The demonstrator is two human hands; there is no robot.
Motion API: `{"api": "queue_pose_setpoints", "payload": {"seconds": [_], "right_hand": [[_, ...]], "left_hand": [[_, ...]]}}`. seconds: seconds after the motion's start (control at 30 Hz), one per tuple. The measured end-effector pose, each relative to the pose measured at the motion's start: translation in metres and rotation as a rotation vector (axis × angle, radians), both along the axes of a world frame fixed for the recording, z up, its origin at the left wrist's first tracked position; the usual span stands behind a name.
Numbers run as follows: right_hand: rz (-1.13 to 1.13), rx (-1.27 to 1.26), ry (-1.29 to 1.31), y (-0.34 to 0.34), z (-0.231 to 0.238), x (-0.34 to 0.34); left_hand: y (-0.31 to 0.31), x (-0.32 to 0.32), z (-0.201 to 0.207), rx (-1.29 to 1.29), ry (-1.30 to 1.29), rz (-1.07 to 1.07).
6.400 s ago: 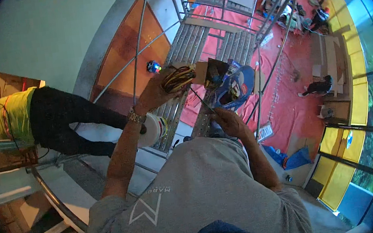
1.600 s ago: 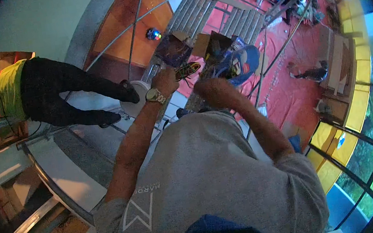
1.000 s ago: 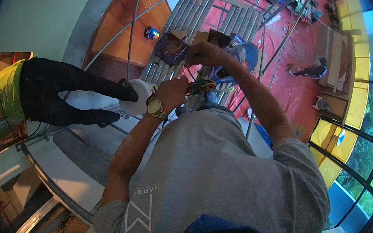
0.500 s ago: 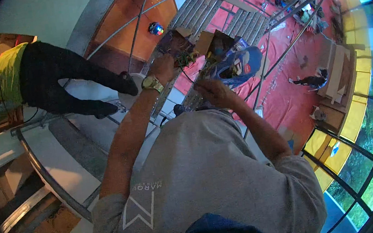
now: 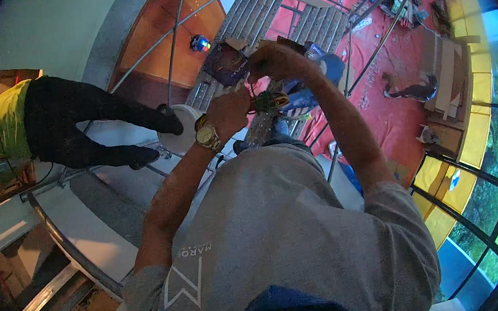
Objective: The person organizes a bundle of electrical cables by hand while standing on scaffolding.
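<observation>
My left hand (image 5: pixel 233 112), with a gold watch (image 5: pixel 207 137) at its wrist, is closed around a bundle of wires (image 5: pixel 268 101) in green, dark and yellowish-orange strands. The bundle sticks out to the right of my fist. Farther away and to the right, my right hand (image 5: pixel 280 61) is bent over with its fingers drawn together. A thin dark strand runs between it and the bundle, so it seems to pinch the wire; its fingertips are partly hidden. Just left of it stands an open dark box (image 5: pixel 226 64). A blue bag (image 5: pixel 333 69) lies partly behind my right forearm.
Perforated metal scaffold planks (image 5: pixel 250 13) lie ahead, crossed by thin scaffold poles (image 5: pixel 177 34). At left, another person (image 5: pixel 70 115) in dark trousers has a foot by a white bucket (image 5: pixel 179 130). Red sheeting (image 5: pixel 382 52) covers the floor below, with boards (image 5: pixel 449 87) at right.
My left hand has come nearer with the wire bundle, which now shows beside it. My right hand has moved up and away, over the box and bag area.
</observation>
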State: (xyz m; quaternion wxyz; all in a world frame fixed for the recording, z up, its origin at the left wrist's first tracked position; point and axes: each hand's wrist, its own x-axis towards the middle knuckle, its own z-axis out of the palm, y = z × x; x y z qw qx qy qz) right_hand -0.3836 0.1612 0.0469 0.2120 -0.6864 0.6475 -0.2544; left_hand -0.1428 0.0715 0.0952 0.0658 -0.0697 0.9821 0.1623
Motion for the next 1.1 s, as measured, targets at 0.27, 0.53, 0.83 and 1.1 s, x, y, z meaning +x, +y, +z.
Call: {"api": "queue_pose_setpoints", "payload": {"seconds": [0.27,0.53,0.83,1.1], "right_hand": [[-0.315,0.195,-1.670,0.036,-0.168,0.079],[-0.352,0.002,-0.814,0.099,-0.039,0.163],[-0.157,0.226,0.209,0.033,0.024,0.057],[-0.030,0.325,-0.770,0.032,-0.100,0.037]], "left_hand": [[0.006,0.015,-0.009,0.195,-0.138,0.182],[-0.059,-0.009,-0.044,0.067,-0.087,0.373],[-0.008,-0.009,-0.047,-0.089,-0.092,0.093],[0.005,-0.003,-0.020,0.159,-0.297,0.090]]}}
